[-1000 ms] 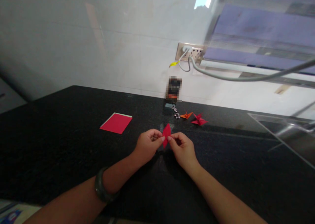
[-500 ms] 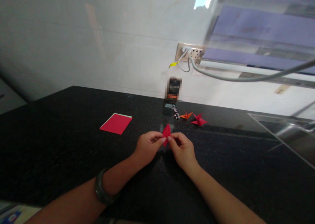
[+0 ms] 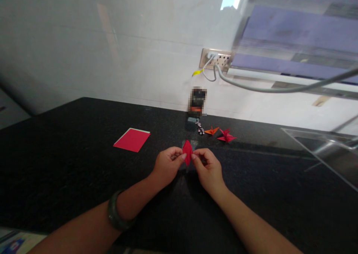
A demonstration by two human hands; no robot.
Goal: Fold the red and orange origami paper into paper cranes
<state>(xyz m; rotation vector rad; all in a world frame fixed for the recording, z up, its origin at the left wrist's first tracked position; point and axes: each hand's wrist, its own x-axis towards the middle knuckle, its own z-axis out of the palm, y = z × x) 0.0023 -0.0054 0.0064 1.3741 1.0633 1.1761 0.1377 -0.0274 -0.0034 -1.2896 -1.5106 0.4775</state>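
Observation:
A small folded red paper [image 3: 187, 152], narrow and diamond-shaped, is held upright between both hands over the dark counter. My left hand [image 3: 169, 166] pinches its left edge between thumb and fingers. On the opposite edge, my right hand [image 3: 208, 168] grips the paper the same way. Beyond my right hand lie an orange paper crane [image 3: 212, 131] and red folded cranes [image 3: 226, 136], close together. To the left rests a stack of square red paper [image 3: 132, 140] with a pale edge showing at the back.
A phone-like object [image 3: 198, 101], blurred out, leans on the wall with a beaded strap [image 3: 199, 127] before it. A metal sink [image 3: 321, 146] lies right. A grey cable [image 3: 260, 88] runs from the wall socket [image 3: 215, 59]. The black counter [image 3: 69, 164] stretches left.
The folded red paper has turned to face me more squarely and shifted slightly left. My thumbs have moved apart from its middle to its two edges.

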